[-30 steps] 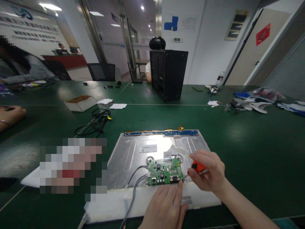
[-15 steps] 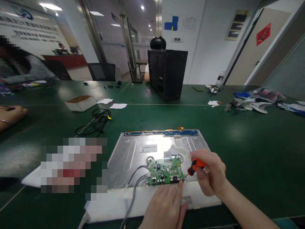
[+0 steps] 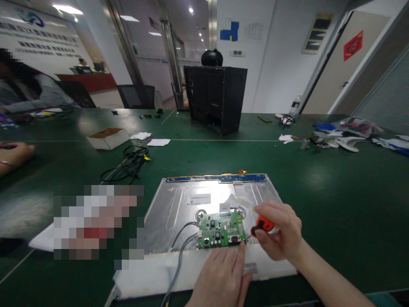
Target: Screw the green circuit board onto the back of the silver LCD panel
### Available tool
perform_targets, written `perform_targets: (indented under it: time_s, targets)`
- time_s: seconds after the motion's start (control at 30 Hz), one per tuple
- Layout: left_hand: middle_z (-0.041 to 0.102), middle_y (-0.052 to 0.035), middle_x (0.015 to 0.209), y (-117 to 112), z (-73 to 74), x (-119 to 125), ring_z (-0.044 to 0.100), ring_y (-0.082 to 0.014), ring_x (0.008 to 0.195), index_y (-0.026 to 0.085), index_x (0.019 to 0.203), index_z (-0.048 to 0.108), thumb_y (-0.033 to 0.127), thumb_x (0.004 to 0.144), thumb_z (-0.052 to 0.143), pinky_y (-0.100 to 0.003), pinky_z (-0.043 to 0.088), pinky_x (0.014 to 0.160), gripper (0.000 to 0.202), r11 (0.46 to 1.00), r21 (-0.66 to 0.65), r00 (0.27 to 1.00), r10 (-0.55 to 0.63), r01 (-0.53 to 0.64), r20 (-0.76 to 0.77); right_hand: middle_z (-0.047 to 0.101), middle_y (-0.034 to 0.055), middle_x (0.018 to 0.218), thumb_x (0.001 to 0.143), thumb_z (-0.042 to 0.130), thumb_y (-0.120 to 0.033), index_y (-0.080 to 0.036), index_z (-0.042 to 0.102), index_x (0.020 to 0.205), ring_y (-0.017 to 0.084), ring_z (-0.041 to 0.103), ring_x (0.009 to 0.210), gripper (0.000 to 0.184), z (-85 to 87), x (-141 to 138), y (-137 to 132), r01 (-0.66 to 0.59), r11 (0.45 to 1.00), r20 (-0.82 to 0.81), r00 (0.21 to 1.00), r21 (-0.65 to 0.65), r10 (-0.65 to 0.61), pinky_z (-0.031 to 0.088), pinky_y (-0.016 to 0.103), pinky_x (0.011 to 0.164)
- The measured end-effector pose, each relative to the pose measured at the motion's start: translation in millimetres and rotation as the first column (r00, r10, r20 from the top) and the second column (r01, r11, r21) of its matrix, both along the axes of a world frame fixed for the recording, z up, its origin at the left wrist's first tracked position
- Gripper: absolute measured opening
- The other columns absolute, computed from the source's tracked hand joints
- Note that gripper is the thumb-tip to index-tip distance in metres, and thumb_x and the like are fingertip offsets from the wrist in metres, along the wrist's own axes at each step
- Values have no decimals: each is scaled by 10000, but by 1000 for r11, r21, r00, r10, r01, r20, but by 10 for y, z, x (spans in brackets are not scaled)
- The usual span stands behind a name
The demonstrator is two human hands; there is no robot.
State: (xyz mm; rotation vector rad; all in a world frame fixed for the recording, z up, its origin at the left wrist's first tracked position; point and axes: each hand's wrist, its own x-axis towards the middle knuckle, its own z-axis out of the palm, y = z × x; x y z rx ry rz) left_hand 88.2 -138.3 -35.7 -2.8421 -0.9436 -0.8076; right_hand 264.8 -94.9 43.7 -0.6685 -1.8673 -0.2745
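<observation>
Stretching across the whole view, a green table (image 3: 335, 192) carries everything, with a black computer case (image 3: 214, 100) standing upright at its far side. Nearer lies a large silver metal panel (image 3: 179, 204), flat on a white pad (image 3: 153, 273) whose front edge juts out toward the person. On the near middle of the panel sits a small green circuit board (image 3: 220, 230), with gray cables (image 3: 180, 251) running off its left side and down over the pad. The left hand (image 3: 220, 277) rests flat on the pad just in front of the board, fingers stretched out and together, gripping nothing; its forefinger reaches up to the board's near right corner. The right hand (image 3: 283, 232) hovers just right of the board, curled tight around a screwdriver (image 3: 262, 224) — only the orange handle shows clearly between thumb and fingers, while the thin dark shaft slants down and left to that same corner, close by the left forefinger.
</observation>
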Motion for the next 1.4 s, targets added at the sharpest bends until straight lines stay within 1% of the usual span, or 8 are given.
perform_targets:
  time_s: [0.1,0.2,0.33,0.6,0.83,0.97,1.17,1.4]
  targets:
    - [651,-118,809,3,4,1,635,-232,699,41,1198,500,241,1000,274,-351,539,626,362,1000,-6,1000,-6,6,-7,602,6,669,893,382,-233,-159,516,1104,155,589,549,260,4,9,-23,-27,998,-7,1000,-55,26,461,275,464]
    - [654,-118,810,9,3,1,637,-229,700,39,1200,502,239,999,276,-350,542,632,363,1000,2,1000,-10,10,-7,649,37,767,859,384,-179,-153,523,1115,164,634,636,292,4,13,-35,-19,996,-21,1000,-87,17,495,279,516]
    - [658,-124,813,5,-11,2,639,-232,704,37,1196,505,249,1000,275,-349,542,627,369,1000,13,1000,-11,11,-4,621,15,710,837,410,-154,-146,531,1109,151,609,589,298,1,3,-24,-4,998,-28,1000,-59,2,470,262,478]
    - [654,-114,792,2,-3,3,636,-226,681,61,1153,526,253,1004,258,-340,535,615,362,1000,23,1000,7,-7,-6,519,-47,576,867,495,-165,-152,516,1059,126,506,472,194,-15,-18,1,51,998,-5,999,23,-51,401,252,411]
    - [640,-112,764,9,-2,8,622,-231,655,46,1152,524,249,1000,257,-346,528,591,368,1000,31,1000,-1,2,-10,501,-52,562,888,511,-201,-154,511,1045,124,487,455,165,-15,-12,9,58,998,3,998,30,-58,384,258,398]
    - [644,-115,790,5,3,6,627,-231,678,55,1158,523,244,993,289,-343,530,603,343,1000,10,1000,1,-1,-2,513,-42,567,887,469,-212,-149,512,1058,130,513,472,187,14,-15,4,8,1000,-4,1000,16,-8,406,255,406]
    - [649,-118,806,-3,-11,-1,629,-229,687,52,1198,508,244,991,296,-342,533,617,353,1000,10,1000,0,0,-8,641,27,737,838,405,-175,-150,524,1112,165,630,626,301,18,7,-38,-23,997,-13,1000,-78,22,500,281,505]
    - [643,-112,782,10,-6,4,628,-226,679,51,1187,512,243,995,277,-337,530,606,359,1000,8,1000,0,0,-15,610,14,705,794,433,-139,-130,527,1107,151,604,593,327,-18,4,-22,-25,999,-43,999,-45,23,482,264,487]
